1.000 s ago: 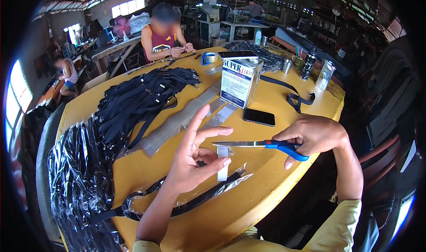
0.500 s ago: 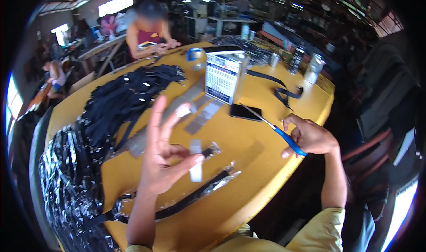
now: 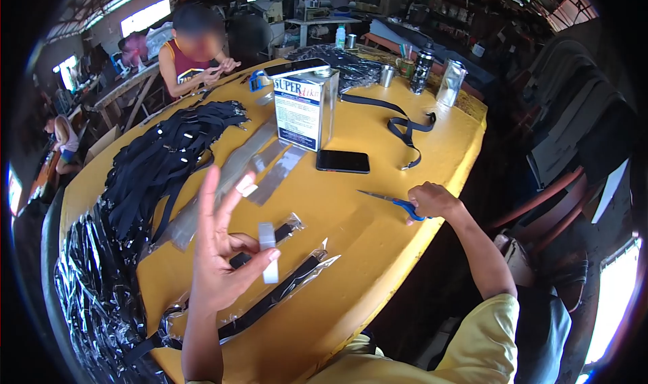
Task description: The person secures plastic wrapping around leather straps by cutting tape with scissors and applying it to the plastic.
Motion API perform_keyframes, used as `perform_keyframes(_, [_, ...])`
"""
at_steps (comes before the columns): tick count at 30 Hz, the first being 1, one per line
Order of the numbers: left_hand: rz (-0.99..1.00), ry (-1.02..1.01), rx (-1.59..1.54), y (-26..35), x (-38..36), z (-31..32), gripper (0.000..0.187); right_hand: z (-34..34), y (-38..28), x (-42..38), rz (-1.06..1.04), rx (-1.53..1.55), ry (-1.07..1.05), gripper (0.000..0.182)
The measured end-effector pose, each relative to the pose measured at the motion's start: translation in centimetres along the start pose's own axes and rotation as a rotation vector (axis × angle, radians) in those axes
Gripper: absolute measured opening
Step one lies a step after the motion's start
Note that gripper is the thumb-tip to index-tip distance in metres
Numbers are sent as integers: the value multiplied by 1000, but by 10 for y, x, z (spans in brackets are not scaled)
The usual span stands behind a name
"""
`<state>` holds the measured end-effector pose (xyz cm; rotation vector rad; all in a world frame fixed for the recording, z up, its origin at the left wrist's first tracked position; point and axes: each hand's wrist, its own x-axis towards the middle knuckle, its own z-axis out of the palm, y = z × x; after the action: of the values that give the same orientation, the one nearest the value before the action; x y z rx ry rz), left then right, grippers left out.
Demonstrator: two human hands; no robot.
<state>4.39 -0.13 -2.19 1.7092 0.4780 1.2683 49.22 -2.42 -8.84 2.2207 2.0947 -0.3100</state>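
My left hand (image 3: pixel 226 262) is raised over the table, pinching a small pale, translucent strip (image 3: pixel 268 252) between thumb and a bent finger; two other fingers point up, one with a white wrap (image 3: pixel 245 183) around it. Beneath that hand lies a black strap in clear plastic (image 3: pixel 283 289), with a shorter wrapped black piece (image 3: pixel 287 230) behind it. At the table's right edge, my right hand (image 3: pixel 432 200) has its fingers closed around the blue handles of scissors (image 3: pixel 388 197). The blades point left, low over the yellow tabletop (image 3: pixel 337 215).
A contact cement can (image 3: pixel 300 114) stands behind a black phone (image 3: pixel 343 161). Clear plastic strips (image 3: pixel 277 174) lie left of it. Black straps (image 3: pixel 169 147) and plastic-wrapped straps (image 3: pixel 101 303) pile along the left. A person (image 3: pixel 192 53) sits at the far side. A bottle (image 3: pixel 422 70) stands at the back right.
My right hand has brought the scissors down toward the tabletop, their blades now pointing left rather than up. My left hand keeps its pinch on the strip. The view has shifted slightly right.
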Motion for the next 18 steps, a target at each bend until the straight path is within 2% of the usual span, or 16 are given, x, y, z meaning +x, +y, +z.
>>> perform_keyframes(3, [-57,-91,-20,-2,-3,6,114,-13,-5,16,53,-311,-167,66])
perform_keyframes(4, [-73,-103,-27,1,-2,9,114,-14,-3,21,38,-340,-164,66])
perform_keyframes(7, [-73,-136,5,3,-2,9,115,-9,12,37,-15,-182,-148,64])
perform_keyframes(9, [-64,-134,-18,2,-3,9,115,-15,16,40,51,74,-325,56])
perform_keyframes(10, [-72,-137,-21,3,-4,9,115,-16,19,40,55,78,-332,56])
perform_keyframes(12, [-36,-46,-24,9,-7,4,116,-15,24,37,73,347,-338,48])
perform_keyframes(18, [117,64,76,17,-16,-26,120,-14,14,19,63,336,-312,41])
